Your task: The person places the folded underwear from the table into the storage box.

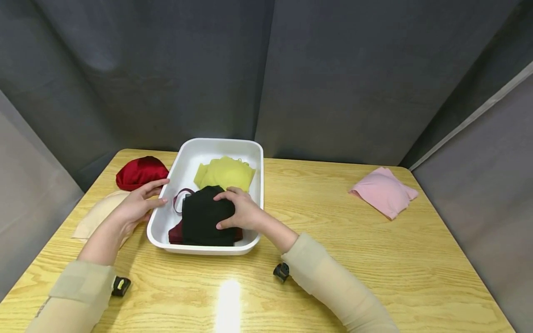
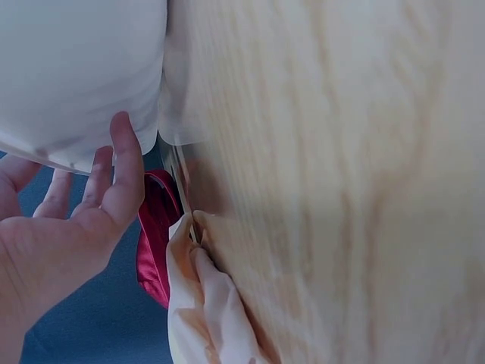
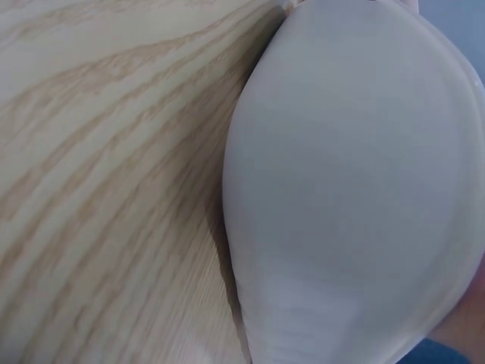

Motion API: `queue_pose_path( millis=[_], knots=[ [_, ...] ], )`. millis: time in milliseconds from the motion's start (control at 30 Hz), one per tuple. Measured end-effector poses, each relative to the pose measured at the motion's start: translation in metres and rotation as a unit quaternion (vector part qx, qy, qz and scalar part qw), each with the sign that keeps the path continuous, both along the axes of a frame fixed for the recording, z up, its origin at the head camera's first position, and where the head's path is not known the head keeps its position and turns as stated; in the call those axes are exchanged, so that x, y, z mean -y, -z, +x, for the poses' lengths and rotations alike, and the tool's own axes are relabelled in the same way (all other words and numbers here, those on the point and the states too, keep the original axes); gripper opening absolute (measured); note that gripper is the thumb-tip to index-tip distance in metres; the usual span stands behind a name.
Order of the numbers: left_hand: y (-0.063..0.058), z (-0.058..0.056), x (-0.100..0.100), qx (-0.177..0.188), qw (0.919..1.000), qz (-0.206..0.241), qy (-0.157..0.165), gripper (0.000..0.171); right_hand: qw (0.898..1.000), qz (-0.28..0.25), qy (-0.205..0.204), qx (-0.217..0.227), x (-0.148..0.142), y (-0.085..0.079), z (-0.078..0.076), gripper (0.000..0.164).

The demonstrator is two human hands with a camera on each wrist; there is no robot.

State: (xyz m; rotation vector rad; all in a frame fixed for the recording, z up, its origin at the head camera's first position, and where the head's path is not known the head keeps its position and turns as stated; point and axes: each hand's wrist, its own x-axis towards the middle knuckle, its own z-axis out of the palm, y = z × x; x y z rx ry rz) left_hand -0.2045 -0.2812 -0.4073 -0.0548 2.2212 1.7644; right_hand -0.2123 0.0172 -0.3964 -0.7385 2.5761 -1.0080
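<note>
A white plastic bin stands on the table with folded bras inside. My right hand rests on a black bra, its fingers and thumb spread over the cup. Under the black one lies a dark maroon bra, mostly hidden, with a strap loop showing. Behind them in the bin sits a yellow-green bra. My left hand is at the bin's left rim, fingers extended and holding nothing. In the right wrist view the bin's outer wall hides most of the right hand.
Left of the bin lie a red satin bra and a beige bra, the latter partly under my left arm. A pink bra lies at the table's far right. Grey curtains stand behind the wooden table.
</note>
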Motion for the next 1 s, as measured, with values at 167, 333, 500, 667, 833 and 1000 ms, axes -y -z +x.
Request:
queue_pose_path(
  millis=[167, 333, 500, 667, 833, 1000],
  knots=[
    [0.0, 0.0, 0.0, 0.001, 1.0, -0.005, -0.003, 0.065, 1.0, -0.012, -0.02, -0.011, -0.002, -0.004, 0.001, 0.066],
    [0.0, 0.0, 0.0, 0.001, 1.0, -0.006, -0.004, 0.066, 1.0, -0.019, -0.015, -0.016, -0.004, -0.008, 0.003, 0.065],
    [0.0, 0.0, 0.0, 0.005, 0.9999, -0.007, -0.005, 0.066, 0.999, -0.023, -0.012, -0.018, -0.007, -0.013, 0.004, 0.065],
    [-0.001, 0.0, 0.0, 0.006, 0.9999, -0.009, -0.005, 0.066, 0.999, -0.029, -0.01, -0.023, -0.011, -0.019, 0.007, 0.064],
    [-0.001, 0.0, 0.0, 0.007, 0.9999, -0.011, -0.004, 0.065, 0.999, -0.043, -0.018, -0.028, -0.016, -0.024, 0.01, 0.063],
    [0.0, 0.0, 0.0, 0.006, 0.9999, -0.009, -0.002, 0.065, 0.998, -0.054, -0.012, -0.023, -0.022, -0.032, 0.014, 0.063]
  ],
)
